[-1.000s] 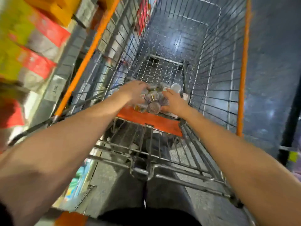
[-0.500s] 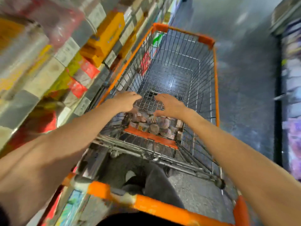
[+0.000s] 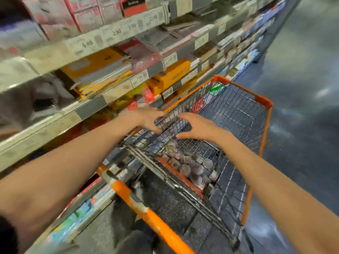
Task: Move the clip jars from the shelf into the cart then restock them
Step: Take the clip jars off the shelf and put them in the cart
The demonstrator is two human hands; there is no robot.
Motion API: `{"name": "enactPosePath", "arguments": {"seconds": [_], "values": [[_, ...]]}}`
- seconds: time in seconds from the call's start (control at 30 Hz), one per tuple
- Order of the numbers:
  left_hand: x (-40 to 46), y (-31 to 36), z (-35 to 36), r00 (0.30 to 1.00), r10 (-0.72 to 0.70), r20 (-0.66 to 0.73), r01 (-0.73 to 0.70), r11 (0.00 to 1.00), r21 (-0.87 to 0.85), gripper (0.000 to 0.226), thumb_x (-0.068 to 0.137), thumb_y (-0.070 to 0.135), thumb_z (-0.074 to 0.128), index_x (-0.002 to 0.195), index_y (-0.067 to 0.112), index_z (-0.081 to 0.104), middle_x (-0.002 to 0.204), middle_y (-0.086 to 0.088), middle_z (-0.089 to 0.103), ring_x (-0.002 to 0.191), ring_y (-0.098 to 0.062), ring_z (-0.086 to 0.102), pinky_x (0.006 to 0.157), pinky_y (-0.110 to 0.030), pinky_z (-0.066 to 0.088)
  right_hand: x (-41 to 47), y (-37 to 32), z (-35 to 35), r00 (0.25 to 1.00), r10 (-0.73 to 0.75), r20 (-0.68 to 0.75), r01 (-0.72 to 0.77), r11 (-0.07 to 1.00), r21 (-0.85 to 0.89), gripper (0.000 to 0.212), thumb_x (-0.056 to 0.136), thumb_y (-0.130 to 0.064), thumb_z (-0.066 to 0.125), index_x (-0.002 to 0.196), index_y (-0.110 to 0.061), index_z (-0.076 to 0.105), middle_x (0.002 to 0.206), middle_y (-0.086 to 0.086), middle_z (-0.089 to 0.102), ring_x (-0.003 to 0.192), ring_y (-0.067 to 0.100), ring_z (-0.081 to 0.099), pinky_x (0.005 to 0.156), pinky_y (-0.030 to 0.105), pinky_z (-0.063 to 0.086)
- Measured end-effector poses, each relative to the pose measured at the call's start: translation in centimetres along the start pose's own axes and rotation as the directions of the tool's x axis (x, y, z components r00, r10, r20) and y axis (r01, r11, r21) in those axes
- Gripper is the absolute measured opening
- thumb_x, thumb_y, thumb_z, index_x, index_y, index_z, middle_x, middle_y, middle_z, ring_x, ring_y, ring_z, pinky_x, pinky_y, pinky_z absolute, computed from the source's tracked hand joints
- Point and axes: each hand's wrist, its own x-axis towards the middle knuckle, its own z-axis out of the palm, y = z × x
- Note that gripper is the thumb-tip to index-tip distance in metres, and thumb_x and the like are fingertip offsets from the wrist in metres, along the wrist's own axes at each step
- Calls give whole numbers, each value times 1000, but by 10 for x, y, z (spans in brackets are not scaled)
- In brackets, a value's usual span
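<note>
The cart (image 3: 236, 110) is bright wire mesh, metal with a dull shine, its rim and handle (image 3: 152, 219) coated in glossy orange plastic, scuffed white in places. The clip jars (image 3: 190, 167) look like clear, shiny plastic with smooth round lids. The shelf (image 3: 91, 107) edges are matt grey metal carrying paper price tags (image 3: 139, 78). The floor (image 3: 302, 99) is dark, speckled and polished, catching light.

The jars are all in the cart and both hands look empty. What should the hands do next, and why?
Probably reach back toward the shelf for more jars. The left hand and right hand are both open and empty above the cart, and a pile of jars already lies at its near end. If no jars are left on the shelf, which the blur hides, restocking would come next.
</note>
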Motion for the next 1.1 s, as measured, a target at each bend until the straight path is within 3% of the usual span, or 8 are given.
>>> {"name": "enactPosePath", "arguments": {"seconds": [0.23,0.33,0.5,0.7,0.83,0.97,1.1], "values": [[-60,-6,-10,996,-58,-68,55,997,-49,75,84,44,63,147,27,26,152,-5,30,136,-27,31,110,-41,29,-17,-31,-16,988,-154,4,154,986,-58,86,80,-61,61,149,-29,20,156,-6,20,142,15,21,111,40,27],[-93,-7,-17,989,-109,-104,99,990,-97,73,86,37,65,147,24,27,150,-9,32,135,-27,33,109,-33,29,-25,-52,-30,973,-231,7,231,970,-74,85,81,-57,62,149,-26,22,155,-5,23,141,16,23,112,40,29],[-163,-11,-24,963,-225,-148,189,956,-226,74,83,23,71,145,18,31,143,-6,42,127,-23,43,103,-27,34,-40,-104,-53,924,-382,-14,379,919,-112,79,84,-50,64,148,-25,25,152,-6,28,139,14,27,106,28,27],[-259,-34,-31,906,-413,-96,371,882,-291,76,82,33,70,145,29,28,146,-4,38,132,-23,39,110,-39,31,-42,-179,-72,857,-516,2,512,850,-128,81,80,-52,66,146,-26,29,152,-5,30,137,15,32,110,37,33],[-315,-46,-39,872,-487,-55,432,816,-384,69,84,26,69,142,27,33,142,-7,41,118,-21,46,106,-37,35,-43,-223,-82,812,-584,18,580,803,-138,82,79,-53,66,147,-29,28,152,-7,29,137,13,31,110,31,30],[-365,-53,-46,820,-573,-15,521,756,-396,68,84,30,68,141,31,33,144,-2,39,132,-23,37,112,-43,29,-45,-262,-93,763,-646,17,642,754,-140,78,80,-48,68,145,-27,31,149,-5,34,134,12,34,106,26,30],[-411,-57,-56,768,-635,-82,562,730,-389,68,86,32,67,143,32,30,141,-2,41,131,-23,38,106,-34,30,-46,-302,-106,720,-694,-1,683,710,-171,77,79,-49,68,145,-27,33,149,-7,35,134,11,34,102,20,27]]}}
